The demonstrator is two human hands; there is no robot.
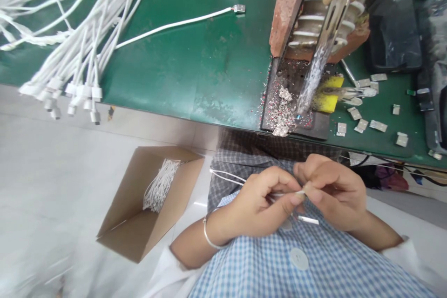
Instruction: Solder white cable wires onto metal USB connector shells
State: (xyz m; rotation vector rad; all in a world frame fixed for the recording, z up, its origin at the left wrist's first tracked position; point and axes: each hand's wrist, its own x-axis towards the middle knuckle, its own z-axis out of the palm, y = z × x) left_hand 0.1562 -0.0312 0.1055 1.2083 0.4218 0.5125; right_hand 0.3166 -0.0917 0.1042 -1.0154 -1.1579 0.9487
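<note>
Low in front of my body, my left hand [265, 200] pinches a thin white cable [228, 177] between thumb and forefinger. A loop of this cable sticks out to the left of the hand. My right hand [335, 191] meets it fingertip to fingertip, its thumb and finger closed on the cable's end. What exactly sits between the right fingertips is hidden. Just below the fingers a small white and silver piece [308, 219] shows; I cannot tell whether it hangs from the cable. Above the hands, a soldering iron [323, 51] slants down over a dark, solder-strewn plate [321, 128].
White cables [87, 51] lie bundled at the green table's left, plugs over the edge. One cable [174, 24] with a bare metal plug lies apart. Metal plug shells [378, 125] are scattered right, near a yellow sponge [326, 102]. A cardboard box [122, 214] holding white cables stands lower left.
</note>
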